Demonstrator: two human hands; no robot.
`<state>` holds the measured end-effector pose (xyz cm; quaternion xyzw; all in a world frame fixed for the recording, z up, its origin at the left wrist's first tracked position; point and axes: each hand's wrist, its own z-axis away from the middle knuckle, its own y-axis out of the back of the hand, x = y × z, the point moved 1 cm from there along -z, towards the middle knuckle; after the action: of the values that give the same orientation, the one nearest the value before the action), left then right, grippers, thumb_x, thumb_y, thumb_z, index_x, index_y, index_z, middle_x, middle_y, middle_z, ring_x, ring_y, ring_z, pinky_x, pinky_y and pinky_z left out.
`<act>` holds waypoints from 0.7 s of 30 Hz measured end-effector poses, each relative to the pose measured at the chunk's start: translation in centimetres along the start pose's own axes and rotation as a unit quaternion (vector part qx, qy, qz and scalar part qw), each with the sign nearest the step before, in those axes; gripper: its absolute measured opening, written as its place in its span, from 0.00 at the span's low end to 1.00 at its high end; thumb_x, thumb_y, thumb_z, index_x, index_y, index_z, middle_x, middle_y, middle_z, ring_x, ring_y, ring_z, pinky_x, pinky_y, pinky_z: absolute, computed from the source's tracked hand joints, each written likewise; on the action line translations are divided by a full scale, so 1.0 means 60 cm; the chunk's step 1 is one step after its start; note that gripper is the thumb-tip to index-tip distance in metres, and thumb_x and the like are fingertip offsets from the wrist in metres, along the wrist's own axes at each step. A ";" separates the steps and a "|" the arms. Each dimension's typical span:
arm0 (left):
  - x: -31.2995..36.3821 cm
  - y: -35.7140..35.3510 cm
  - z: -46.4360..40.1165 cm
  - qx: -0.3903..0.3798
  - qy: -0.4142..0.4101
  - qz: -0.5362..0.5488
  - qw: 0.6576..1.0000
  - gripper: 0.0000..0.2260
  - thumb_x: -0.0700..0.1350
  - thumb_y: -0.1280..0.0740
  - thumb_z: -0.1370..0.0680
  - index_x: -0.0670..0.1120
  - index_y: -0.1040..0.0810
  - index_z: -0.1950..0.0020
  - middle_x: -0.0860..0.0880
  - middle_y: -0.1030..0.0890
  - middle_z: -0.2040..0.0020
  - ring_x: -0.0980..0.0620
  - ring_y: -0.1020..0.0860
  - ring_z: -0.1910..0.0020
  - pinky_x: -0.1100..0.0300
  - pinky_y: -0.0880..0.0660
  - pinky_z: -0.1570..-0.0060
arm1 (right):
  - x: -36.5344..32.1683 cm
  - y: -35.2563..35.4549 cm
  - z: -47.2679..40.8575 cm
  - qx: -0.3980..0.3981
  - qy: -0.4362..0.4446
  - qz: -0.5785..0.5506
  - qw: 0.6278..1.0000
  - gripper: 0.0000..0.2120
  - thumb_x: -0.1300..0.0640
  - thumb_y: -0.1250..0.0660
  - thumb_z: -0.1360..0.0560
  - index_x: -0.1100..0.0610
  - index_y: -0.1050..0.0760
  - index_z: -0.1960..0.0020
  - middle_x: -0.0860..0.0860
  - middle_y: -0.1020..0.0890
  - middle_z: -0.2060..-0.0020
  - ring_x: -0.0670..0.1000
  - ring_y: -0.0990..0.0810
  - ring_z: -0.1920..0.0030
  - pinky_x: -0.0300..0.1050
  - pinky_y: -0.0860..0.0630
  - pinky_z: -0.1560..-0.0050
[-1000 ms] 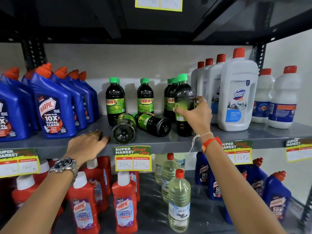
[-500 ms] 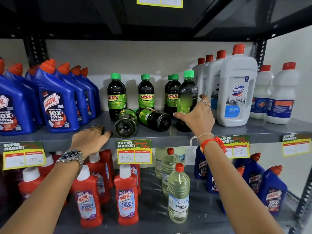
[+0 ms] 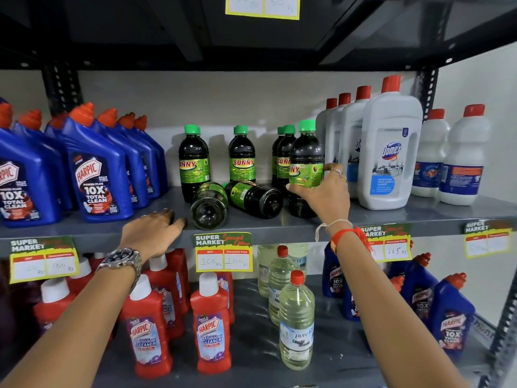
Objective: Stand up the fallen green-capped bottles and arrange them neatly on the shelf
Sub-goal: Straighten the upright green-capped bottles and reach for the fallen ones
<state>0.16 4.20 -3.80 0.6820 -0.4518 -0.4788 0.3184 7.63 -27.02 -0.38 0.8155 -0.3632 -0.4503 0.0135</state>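
Dark green-capped Sunny bottles stand on the grey middle shelf [image 3: 279, 228]. My right hand [image 3: 324, 193] grips the front upright bottle [image 3: 305, 161] around its lower half, at the head of the right row. Two more bottles lie on their sides: one [image 3: 209, 206] with its base toward me near the shelf edge, the other [image 3: 256, 198] angled just right of it, touching it. Behind stand an upright bottle [image 3: 193, 161] and another [image 3: 242, 155]. My left hand [image 3: 152, 232] rests flat on the shelf edge, fingers spread, just left of the nearer fallen bottle.
Blue Harpic bottles [image 3: 96, 175] fill the shelf's left part. White Domex bottles [image 3: 389, 152] stand right of my right hand. Price tags [image 3: 223, 252] hang on the shelf edge. Red Harpic bottles [image 3: 212, 329] and clear bottles [image 3: 296, 323] stand on the shelf below.
My right hand has slid the upright bottle it holds slightly back and to the right, nearer the white bottles. My left hand has stayed on the shelf edge.
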 end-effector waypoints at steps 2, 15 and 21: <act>-0.003 -0.004 -0.003 0.004 0.009 0.020 1.000 0.20 0.47 0.46 0.22 0.50 0.36 0.29 0.44 0.30 0.31 0.44 0.27 0.37 0.54 0.25 0.55 | 0.001 0.005 -0.007 -0.009 -0.005 -0.020 1.000 0.43 0.41 0.22 0.43 0.60 0.34 0.37 0.54 0.21 0.46 0.53 0.23 0.46 0.46 0.27 0.46; -0.005 -0.011 -0.008 0.029 0.035 0.079 0.996 0.20 0.53 0.50 0.22 0.49 0.31 0.34 0.44 0.25 0.37 0.45 0.24 0.41 0.55 0.27 0.58 | -0.004 0.009 -0.012 -0.082 0.001 0.056 0.995 0.44 0.34 0.25 0.45 0.61 0.33 0.41 0.57 0.22 0.45 0.57 0.22 0.43 0.53 0.23 0.45; -0.005 -0.012 -0.010 0.053 0.081 0.169 0.981 0.23 0.57 0.53 0.23 0.47 0.27 0.41 0.45 0.21 0.46 0.48 0.24 0.53 0.58 0.33 0.65 | -0.010 0.000 -0.009 -0.077 -0.025 0.030 0.996 0.34 0.43 0.26 0.36 0.63 0.33 0.40 0.57 0.21 0.46 0.59 0.22 0.43 0.49 0.27 0.47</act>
<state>0.94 4.76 -4.12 0.6483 -0.5577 -0.3371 0.3937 7.86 -26.82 0.37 0.7893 -0.3521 -0.4965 0.0806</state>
